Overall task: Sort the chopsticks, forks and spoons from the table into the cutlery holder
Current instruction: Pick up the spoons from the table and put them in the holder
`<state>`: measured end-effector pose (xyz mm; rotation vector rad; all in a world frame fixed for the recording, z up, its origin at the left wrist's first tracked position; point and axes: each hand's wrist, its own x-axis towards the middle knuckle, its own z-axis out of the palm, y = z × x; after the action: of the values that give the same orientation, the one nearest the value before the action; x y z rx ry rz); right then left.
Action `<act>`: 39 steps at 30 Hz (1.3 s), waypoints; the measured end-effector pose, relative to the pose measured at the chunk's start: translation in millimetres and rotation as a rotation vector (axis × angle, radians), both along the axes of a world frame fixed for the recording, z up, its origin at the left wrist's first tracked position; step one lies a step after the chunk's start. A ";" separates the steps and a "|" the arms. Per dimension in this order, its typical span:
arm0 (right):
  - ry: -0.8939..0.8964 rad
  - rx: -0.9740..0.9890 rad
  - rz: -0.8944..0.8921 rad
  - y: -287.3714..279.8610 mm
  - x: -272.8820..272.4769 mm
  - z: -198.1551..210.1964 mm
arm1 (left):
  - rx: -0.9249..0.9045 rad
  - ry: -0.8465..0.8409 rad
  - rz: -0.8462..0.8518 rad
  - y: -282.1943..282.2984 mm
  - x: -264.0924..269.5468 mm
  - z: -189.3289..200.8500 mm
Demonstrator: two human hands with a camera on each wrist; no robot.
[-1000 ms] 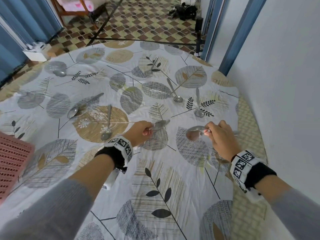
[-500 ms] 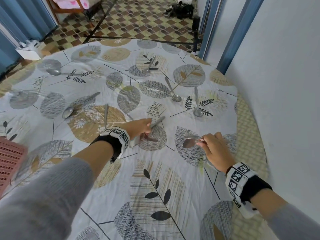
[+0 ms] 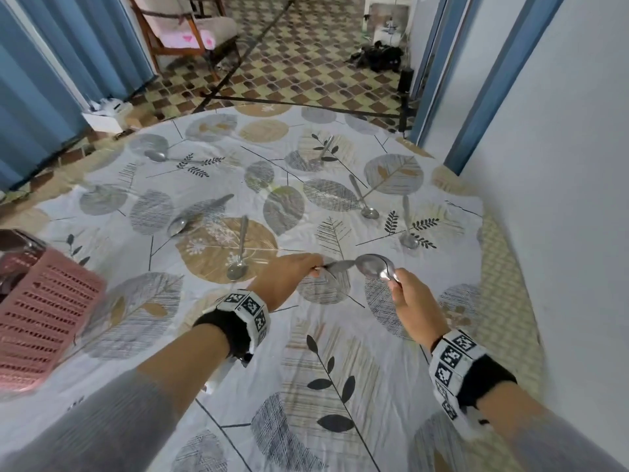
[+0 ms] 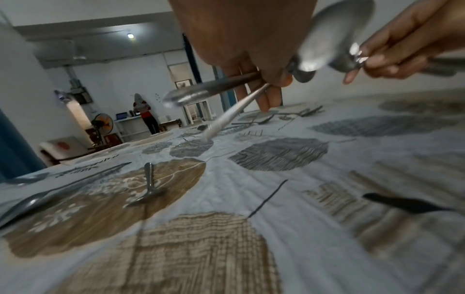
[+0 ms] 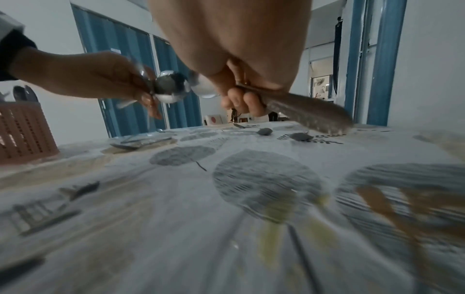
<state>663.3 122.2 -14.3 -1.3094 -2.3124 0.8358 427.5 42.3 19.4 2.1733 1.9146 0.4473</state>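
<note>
Above the leaf-print tablecloth, my left hand grips two metal spoons. Their handles stick out past the fingers in the left wrist view, and a bowl points right. My right hand grips one spoon, its bowl turned left and almost touching the left hand's spoons; its handle trails behind the fingers. The pink slotted cutlery holder stands at the left edge with dark utensils inside.
Several spoons lie loose on the cloth: one just left of my left hand, one farther left, two beyond my right hand. A white wall runs close along the right. A chair stands past the table.
My left hand dipped to the cloth and came up with a second spoon. My right hand moved left with its spoon, so the bowls now nearly meet.
</note>
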 end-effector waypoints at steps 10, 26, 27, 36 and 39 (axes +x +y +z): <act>0.300 -0.332 0.044 -65.1 -97.4 47.6 | 0.182 -0.653 0.686 -103.7 -25.1 29.0; 0.525 -0.230 0.153 -198.7 -298.5 134.1 | 0.444 -0.609 0.939 -249.2 -184.1 144.8; 0.538 -0.191 0.153 -204.0 -311.2 143.0 | 0.456 -0.572 0.928 -253.2 -197.0 151.9; 0.557 -0.017 0.123 -220.2 -397.9 184.4 | 0.586 -0.554 0.974 -250.1 -275.9 174.1; 0.565 -0.075 0.109 -218.3 -418.4 181.5 | 0.577 -0.560 0.962 -243.1 -292.4 163.1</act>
<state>244.9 -96.1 167.2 -0.8325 -1.9232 1.1615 135.1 -200.8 182.5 0.9299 2.4994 1.7059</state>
